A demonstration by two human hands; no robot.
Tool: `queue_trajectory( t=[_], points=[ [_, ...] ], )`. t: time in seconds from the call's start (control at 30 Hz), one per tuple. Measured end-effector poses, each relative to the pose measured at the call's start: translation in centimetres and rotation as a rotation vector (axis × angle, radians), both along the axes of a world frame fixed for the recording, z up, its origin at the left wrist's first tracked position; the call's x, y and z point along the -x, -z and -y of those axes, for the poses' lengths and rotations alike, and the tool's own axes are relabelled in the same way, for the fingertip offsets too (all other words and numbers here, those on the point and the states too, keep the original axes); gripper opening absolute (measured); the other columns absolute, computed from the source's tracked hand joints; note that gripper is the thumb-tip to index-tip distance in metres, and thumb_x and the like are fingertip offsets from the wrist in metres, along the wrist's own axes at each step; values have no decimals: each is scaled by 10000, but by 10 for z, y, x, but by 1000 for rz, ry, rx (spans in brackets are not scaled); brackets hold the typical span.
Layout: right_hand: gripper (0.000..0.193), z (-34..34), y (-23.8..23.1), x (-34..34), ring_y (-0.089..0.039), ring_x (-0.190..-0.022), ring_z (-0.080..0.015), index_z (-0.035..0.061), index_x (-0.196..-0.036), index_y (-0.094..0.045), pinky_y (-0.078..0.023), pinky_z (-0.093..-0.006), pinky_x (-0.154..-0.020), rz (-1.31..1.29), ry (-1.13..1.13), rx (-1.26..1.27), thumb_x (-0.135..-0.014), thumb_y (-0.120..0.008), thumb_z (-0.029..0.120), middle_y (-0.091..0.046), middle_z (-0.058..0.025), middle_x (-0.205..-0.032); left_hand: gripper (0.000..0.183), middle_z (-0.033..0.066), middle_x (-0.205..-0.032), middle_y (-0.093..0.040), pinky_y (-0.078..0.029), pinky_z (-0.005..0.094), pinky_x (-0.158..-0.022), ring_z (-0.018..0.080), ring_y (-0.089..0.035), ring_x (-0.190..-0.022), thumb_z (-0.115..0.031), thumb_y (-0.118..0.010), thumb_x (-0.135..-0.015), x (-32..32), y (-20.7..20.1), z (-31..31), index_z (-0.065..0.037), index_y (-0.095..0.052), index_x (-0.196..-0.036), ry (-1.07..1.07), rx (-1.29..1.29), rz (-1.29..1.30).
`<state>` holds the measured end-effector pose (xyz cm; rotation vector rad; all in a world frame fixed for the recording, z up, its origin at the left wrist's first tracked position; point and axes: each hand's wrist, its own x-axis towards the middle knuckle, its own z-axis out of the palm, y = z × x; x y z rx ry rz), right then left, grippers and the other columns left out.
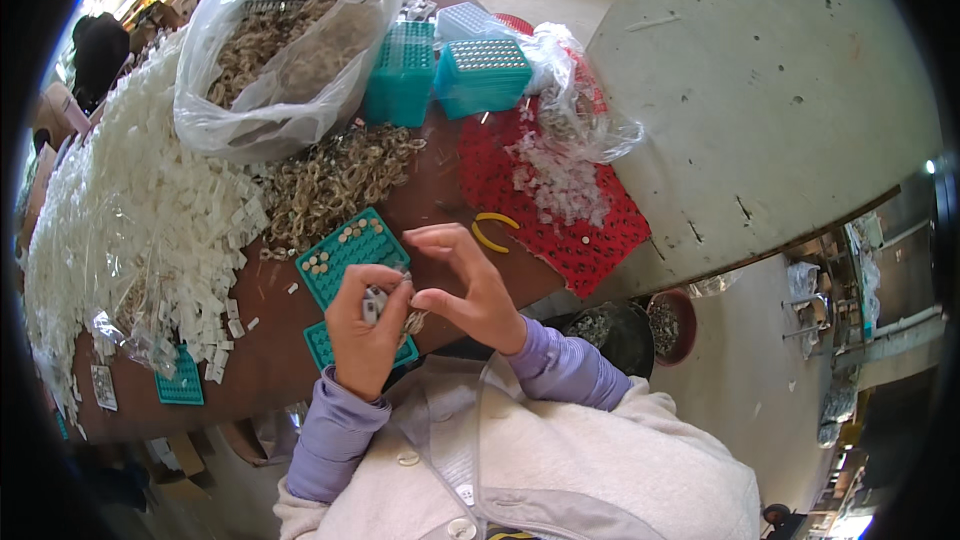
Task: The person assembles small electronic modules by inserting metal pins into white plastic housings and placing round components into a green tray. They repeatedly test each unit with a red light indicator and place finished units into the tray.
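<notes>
My left hand (362, 335) is closed, with thumb and fingers pinching a small part with grey and white on it; fingers hide most of it, so its kind is unclear. My right hand (472, 290) is beside it, its fingers stretched apart and its thumb close to the left fingertips. Under the hands lies a teal perforated tray (345, 262) with several small round beige pieces (318, 262) in some of its holes. A second teal tray (320, 345) is nearer to me, partly covered by my left hand. Yellow-handled pliers (492, 232) lie beyond my right hand.
A heap of white tag-like pieces (130, 220) covers the table's left. A clear bag of brownish pieces (290, 50) stands behind a loose pile of them (340, 175). Teal boxes (405, 75) stand at the back. Clear bits (565, 180) lie on red patterned cloth (625, 230).
</notes>
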<state>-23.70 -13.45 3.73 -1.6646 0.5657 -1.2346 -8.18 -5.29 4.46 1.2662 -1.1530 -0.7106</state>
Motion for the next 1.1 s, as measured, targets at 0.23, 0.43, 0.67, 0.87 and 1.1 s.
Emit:
queue_trajectory(
  t=[0.23,0.43,0.67,0.87,1.1],
  points=[
    [166,10,5,-6,-663,-940,-70,26,-1057,-663,-562,-237,-811,89,-432,-406,-962,-756,-74,-628,-3,-997,119,-5,-931,-667,-447,200,-555,31,-602,-700,-55,-734,-1010,-30,-6,-17,-54,-641,-1084,65,-170,-240],
    [206,14,-8,0,-627,-923,-68,22,-1054,-657,-521,-236,-781,-69,-437,-283,-923,-775,-86,-605,0,-1006,120,23,-1020,-718,-456,188,-555,27,-635,-742,-113,-704,-1049,-40,1,-32,-52,-644,-1132,99,-296,-252],
    [168,8,-14,3,-638,-848,-131,21,-979,-680,-504,-278,-723,-291,-352,-57,-890,-788,-71,-596,-44,-966,117,81,-971,-781,-545,241,-660,70,-676,-768,-94,-650,-1065,-26,5,-32,-40,-632,-1167,-23,-156,-186],
    [129,-12,-16,-25,-651,-815,-294,71,-881,-703,-495,-442,-804,-417,-61,534,-823,-817,48,-660,-72,-852,280,59,-921,-758,-549,250,-704,71,-686,-785,-44,-687,-1014,-33,12,-37,-35,-671,-1294,-62,8,201],
    [100,-14,-14,-46,-670,-831,-277,62,-878,-692,-506,-444,-887,-526,-153,732,-843,-781,32,-680,-66,-836,311,22,-860,-718,-535,250,-672,59,-695,-796,-150,-827,-962,-75,9,-67,-75,-723,-1246,-187,-221,194]
  ],
)
